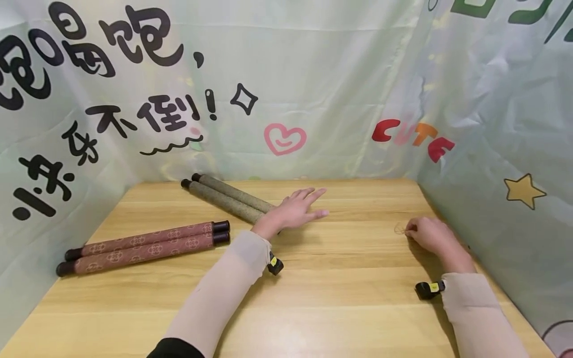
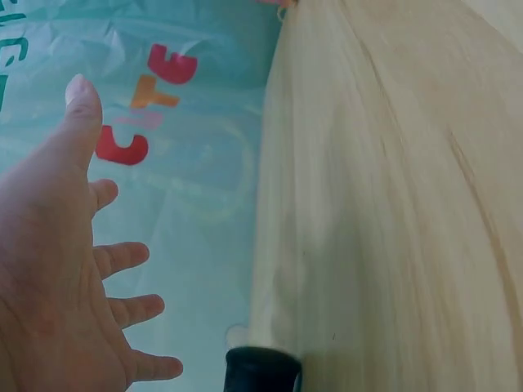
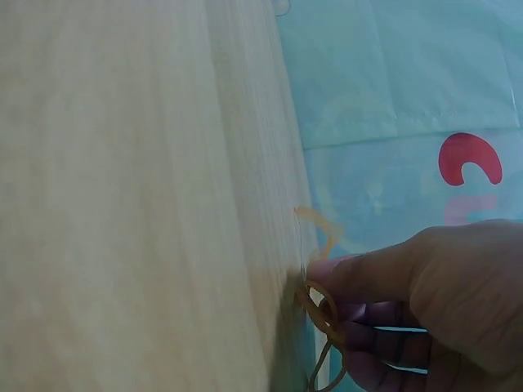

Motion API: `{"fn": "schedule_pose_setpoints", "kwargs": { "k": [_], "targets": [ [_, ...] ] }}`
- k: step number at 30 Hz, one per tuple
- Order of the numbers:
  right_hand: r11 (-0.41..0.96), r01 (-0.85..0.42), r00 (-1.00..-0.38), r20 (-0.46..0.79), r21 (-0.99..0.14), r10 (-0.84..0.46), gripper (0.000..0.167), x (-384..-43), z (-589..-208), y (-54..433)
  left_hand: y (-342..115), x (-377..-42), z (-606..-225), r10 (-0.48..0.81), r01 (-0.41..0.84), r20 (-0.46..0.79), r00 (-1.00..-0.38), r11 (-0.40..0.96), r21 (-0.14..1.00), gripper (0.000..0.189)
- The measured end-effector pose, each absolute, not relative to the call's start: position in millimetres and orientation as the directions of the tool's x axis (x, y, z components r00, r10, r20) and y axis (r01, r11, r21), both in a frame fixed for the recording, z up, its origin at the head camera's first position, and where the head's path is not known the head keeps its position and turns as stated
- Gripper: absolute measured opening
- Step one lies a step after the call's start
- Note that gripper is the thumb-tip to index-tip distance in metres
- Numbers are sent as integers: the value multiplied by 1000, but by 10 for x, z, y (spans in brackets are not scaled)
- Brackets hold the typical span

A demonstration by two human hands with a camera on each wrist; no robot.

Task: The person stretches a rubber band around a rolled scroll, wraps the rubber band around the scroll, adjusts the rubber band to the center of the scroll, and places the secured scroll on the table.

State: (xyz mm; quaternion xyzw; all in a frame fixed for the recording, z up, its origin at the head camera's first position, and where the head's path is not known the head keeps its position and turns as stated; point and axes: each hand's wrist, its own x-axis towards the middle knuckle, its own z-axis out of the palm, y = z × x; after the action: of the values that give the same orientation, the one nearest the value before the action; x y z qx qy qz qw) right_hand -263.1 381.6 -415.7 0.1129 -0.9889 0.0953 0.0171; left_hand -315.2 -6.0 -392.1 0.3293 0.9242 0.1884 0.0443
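My left hand (image 1: 295, 208) is spread open above the right end of two speckled grey-green scrolls (image 1: 224, 201). Its fingers point away from them and hold nothing; the hand and wrist hide part of the rolls. In the left wrist view, a dark end cap (image 2: 261, 371) shows below the outstretched fingers. On the right side of the table, my right hand (image 1: 431, 234) pinches thin tan rubber bands (image 3: 323, 314) between thumb and fingers. Two reddish-brown scrolls (image 1: 147, 248) with a pale flower pattern and dark end caps lie side by side at the left.
All of this is on a light wooden table (image 1: 340, 298). Pale green printed cloth (image 1: 340, 89) hangs behind it and along both sides, close to my right hand. A small black wrist camera (image 1: 275, 263) sits by the left cuff, another camera (image 1: 429, 290) by the right.
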Motion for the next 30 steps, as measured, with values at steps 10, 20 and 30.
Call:
{"fn": "schedule_pose_setpoints", "kwargs": {
  "k": [10, 20, 30],
  "targets": [
    [932, -261, -964, 114, -251, -239, 11, -2599, -4084, 3710, 192, -3172, -4019, 658, 603, 54, -751, 651, 460, 73],
    [862, -292, -956, 120, -415, -266, 8, -2614, -3997, 3455, 439, -3160, -4059, 682, 595, 72, -728, 576, 561, 75],
    [810, -346, -938, 172, -473, -300, 4, -2590, -3993, 3280, 685, -3050, -4095, 676, 560, 60, -735, 554, 617, 83]
  ]
}}
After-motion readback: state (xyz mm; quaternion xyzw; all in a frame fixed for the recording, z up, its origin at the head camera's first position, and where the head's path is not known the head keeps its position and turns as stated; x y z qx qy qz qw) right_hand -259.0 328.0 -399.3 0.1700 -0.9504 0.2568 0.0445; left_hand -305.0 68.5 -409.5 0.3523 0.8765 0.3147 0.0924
